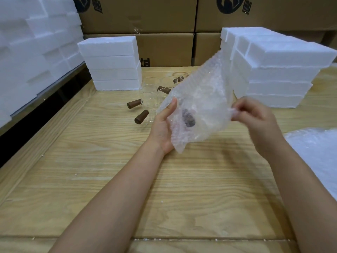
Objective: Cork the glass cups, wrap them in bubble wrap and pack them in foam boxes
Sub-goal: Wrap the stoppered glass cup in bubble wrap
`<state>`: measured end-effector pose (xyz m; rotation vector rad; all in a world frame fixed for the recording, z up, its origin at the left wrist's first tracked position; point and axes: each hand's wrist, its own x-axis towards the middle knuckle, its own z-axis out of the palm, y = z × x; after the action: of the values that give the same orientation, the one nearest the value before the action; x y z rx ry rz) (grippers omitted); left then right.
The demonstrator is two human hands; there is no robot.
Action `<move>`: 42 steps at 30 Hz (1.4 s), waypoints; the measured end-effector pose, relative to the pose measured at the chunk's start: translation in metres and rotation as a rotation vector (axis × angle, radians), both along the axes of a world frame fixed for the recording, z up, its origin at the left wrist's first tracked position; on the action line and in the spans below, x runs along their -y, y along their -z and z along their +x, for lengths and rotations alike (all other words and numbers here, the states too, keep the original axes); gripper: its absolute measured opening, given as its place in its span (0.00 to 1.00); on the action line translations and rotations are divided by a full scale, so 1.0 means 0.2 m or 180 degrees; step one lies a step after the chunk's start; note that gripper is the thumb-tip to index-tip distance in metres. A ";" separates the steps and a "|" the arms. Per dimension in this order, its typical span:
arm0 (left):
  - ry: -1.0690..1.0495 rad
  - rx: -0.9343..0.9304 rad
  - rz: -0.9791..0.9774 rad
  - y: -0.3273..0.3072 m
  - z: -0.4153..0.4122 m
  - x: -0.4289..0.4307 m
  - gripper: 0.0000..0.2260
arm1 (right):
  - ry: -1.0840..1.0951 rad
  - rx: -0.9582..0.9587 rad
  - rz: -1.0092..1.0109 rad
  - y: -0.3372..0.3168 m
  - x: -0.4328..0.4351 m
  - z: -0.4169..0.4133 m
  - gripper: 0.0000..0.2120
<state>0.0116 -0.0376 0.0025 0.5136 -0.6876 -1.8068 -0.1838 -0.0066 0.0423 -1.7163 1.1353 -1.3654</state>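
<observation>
My left hand (162, 125) holds a corked glass cup wrapped in a sheet of bubble wrap (198, 99); the dark brown cork (188, 118) shows through the wrap. My right hand (255, 117) pinches the sheet's right edge, above the wooden table (109, 170). Behind the wrap stand several clear glass cups (150, 92), partly hidden. Brown corks lie loose on the table: one (135, 103) and another (141, 116) left of the cups, others (164, 89) among the cups.
Foam boxes are stacked at the back left (111, 64) and the back right (273, 70). More foam is piled along the left edge (32, 52). A pile of bubble wrap sheets (317, 148) lies at the right. Cardboard cartons (164, 24) form the back wall.
</observation>
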 end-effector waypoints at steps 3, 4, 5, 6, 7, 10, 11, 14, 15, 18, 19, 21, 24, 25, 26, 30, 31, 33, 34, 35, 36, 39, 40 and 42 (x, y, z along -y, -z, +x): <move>0.0094 0.0081 -0.0126 0.00 0.00 -0.01 0.20 | 0.0608 0.1672 0.0141 -0.02 0.02 -0.02 0.07; 0.0084 0.0088 -0.0153 0.00 -0.01 -0.01 0.26 | 0.0739 0.2112 0.0253 -0.01 0.03 -0.02 0.07; 0.0047 0.0071 -0.0142 -0.01 -0.01 -0.01 0.33 | 0.0760 0.2486 0.0397 0.00 0.04 -0.02 0.05; -0.0001 0.0005 -0.0122 -0.01 -0.01 -0.02 0.38 | 0.0695 0.2773 0.0585 0.01 0.04 -0.01 0.05; -0.0060 -0.0087 -0.0125 -0.01 -0.02 -0.02 0.40 | 0.0541 0.2911 0.0776 0.02 0.05 0.01 0.14; -0.0202 -0.0211 -0.0257 -0.02 -0.03 -0.03 0.37 | -0.0283 0.2296 0.0996 0.06 0.04 0.10 0.44; -0.0225 -0.0182 -0.0292 -0.02 -0.03 -0.03 0.36 | -0.0469 0.1972 0.0974 0.07 0.03 0.15 0.46; -0.0208 0.0070 -0.0387 -0.04 -0.05 -0.06 0.38 | -0.0228 0.1679 0.0844 0.11 0.01 0.26 0.23; -0.0218 0.0164 -0.0393 -0.04 -0.05 -0.07 0.40 | 0.0020 0.1760 0.0806 0.12 0.02 0.26 0.13; -0.0251 0.0444 -0.0269 -0.04 -0.05 -0.07 0.43 | 0.0220 0.2235 0.0821 0.09 0.04 0.21 0.05; -0.0218 0.0594 -0.0225 -0.04 -0.05 -0.07 0.44 | 0.0202 0.2386 0.0814 0.08 0.05 0.19 0.05; -0.0078 0.0836 -0.0142 -0.05 -0.05 -0.08 0.49 | 0.0201 0.2560 0.0825 0.06 0.05 0.16 0.06; 0.0080 0.0850 0.0024 -0.05 -0.03 -0.08 0.60 | 0.0156 0.2610 0.0815 0.04 0.05 0.15 0.06; 0.0142 0.0823 0.0044 -0.05 -0.02 -0.08 0.61 | 0.0149 0.2620 0.0794 0.03 0.05 0.14 0.06; 0.0214 0.0834 0.0032 -0.05 -0.01 -0.07 0.59 | 0.0155 0.2619 0.0763 0.02 0.04 0.14 0.06; 0.0423 0.1042 0.0101 -0.06 0.04 -0.06 0.51 | 0.0165 0.2418 0.0586 0.02 0.03 0.13 0.07; 0.0452 0.1156 0.0105 -0.06 0.04 -0.06 0.50 | 0.0166 0.2347 0.0593 0.03 0.03 0.13 0.07; 0.0489 0.1422 0.0120 -0.07 0.03 -0.05 0.45 | 0.0176 0.2163 0.0650 0.04 0.04 0.13 0.05; 0.0468 0.1541 0.0134 -0.07 0.02 -0.05 0.40 | 0.0185 0.2078 0.0687 0.05 0.05 0.13 0.04; 0.0414 0.1648 0.0162 -0.08 0.01 -0.05 0.35 | 0.0197 0.2023 0.0718 0.05 0.06 0.13 0.04; 0.0340 0.1747 0.0190 -0.08 0.00 -0.05 0.29 | 0.0196 0.2003 0.0738 0.06 0.06 0.13 0.04; 0.0111 0.2087 0.0146 -0.09 -0.03 -0.04 0.05 | 0.0204 0.1737 0.0616 0.07 0.07 0.13 0.05; 0.0000 0.2222 0.0124 -0.10 -0.04 -0.04 0.05 | 0.0230 0.1606 0.0567 0.07 0.06 0.13 0.05; -0.0229 0.2440 -0.0004 -0.10 -0.07 -0.05 0.10 | 0.0262 0.1331 0.0479 0.06 0.06 0.13 0.05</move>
<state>-0.0029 -0.0284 0.0230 1.2391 -1.1607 -1.5160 -0.1574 -0.0179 0.0301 -1.2150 1.0444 -1.5550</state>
